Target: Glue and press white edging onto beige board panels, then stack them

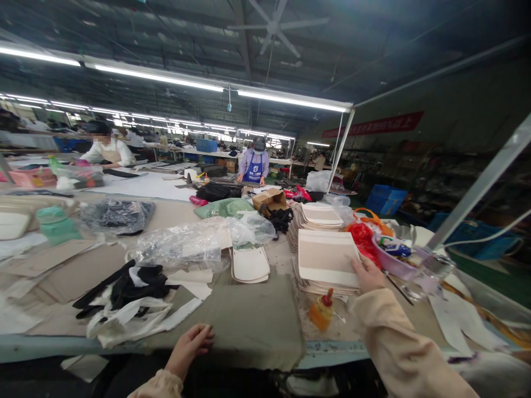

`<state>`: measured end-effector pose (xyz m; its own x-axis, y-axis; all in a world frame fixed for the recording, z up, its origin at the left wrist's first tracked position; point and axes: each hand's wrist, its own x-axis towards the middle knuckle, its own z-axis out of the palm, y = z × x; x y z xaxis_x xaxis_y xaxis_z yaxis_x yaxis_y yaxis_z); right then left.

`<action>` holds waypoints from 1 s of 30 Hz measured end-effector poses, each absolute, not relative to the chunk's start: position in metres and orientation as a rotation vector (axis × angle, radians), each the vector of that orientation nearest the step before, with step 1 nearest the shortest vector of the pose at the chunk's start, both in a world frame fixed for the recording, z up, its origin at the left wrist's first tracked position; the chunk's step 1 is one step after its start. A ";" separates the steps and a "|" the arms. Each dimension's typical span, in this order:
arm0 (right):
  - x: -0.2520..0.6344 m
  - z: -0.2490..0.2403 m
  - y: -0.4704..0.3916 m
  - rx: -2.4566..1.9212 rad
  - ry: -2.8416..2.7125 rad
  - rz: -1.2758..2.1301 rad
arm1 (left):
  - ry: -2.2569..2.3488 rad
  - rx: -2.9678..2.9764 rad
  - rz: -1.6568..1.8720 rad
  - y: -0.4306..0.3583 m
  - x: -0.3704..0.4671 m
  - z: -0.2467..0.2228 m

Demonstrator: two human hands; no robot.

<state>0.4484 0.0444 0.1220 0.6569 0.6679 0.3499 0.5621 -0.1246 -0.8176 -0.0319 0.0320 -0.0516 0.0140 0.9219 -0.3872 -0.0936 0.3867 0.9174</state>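
right hand on the panel stack, left hand on the cloth

your right hand rests on the right edge of the top flat cream-and-beige rectangular panel, fingers laid over it rather than closed; whether the thumb pinches underneath cannot be told. the panel tops a fanned stack of like panels on the worktable, right of centre. your left hand lies open, fingers loosely curled, on the smooth olive-grey cloth sheet at the table's near edge. just beside the stack stands a small orange squeeze bottle with a red cap. crinkled clear plastic bags and black fabric scraps crowd the left.
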 end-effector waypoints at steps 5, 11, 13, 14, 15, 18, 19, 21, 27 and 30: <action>0.499 0.153 0.063 -2.042 -0.848 0.112 | 1.302 0.866 0.910 0.037 -0.036 -0.059; 0.527 0.160 0.090 -2.170 -0.913 0.047 | 1.357 0.927 0.871 0.041 -0.035 -0.063; 0.526 0.159 0.094 -2.188 -0.960 -0.045 | 1.377 0.931 0.897 0.040 -0.033 -0.062; 0.521 0.158 0.093 -2.169 -1.007 -0.138 | 1.375 0.927 0.904 0.039 -0.033 -0.061; 0.514 0.157 0.091 -2.123 -1.068 -0.250 | 1.369 0.923 0.908 0.038 -0.032 -0.059; 0.475 0.149 0.080 -1.840 -1.298 -0.448 | 1.345 0.906 0.893 0.035 -0.031 -0.051; 0.457 0.144 0.076 -1.738 -1.368 -0.401 | 1.347 0.904 0.895 0.034 -0.030 -0.049; 0.415 0.132 0.069 -1.569 -1.497 -0.228 | 1.354 0.902 0.901 0.035 -0.029 -0.045; 0.292 0.051 0.078 -1.376 -1.953 0.044 | 1.363 0.896 0.929 0.034 -0.024 -0.048; 0.253 -0.002 0.096 -1.399 -1.965 0.179 | 1.379 0.885 0.926 0.030 -0.024 -0.052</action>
